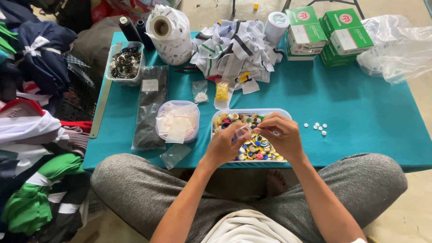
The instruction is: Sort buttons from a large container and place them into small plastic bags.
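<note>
Both hands meet just above the tray of mixed coloured buttons (252, 150) on the teal worktop (360, 117). The left hand (223, 146) fingers pinch a small clear plastic bag (241, 132). The right hand (281, 135) fingers are curled at the bag's mouth; what they grip is hidden.

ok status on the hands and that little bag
Left hand and right hand both pinch a small clear bag. Over the tray of mixed buttons. Nothing in the way.
</note>
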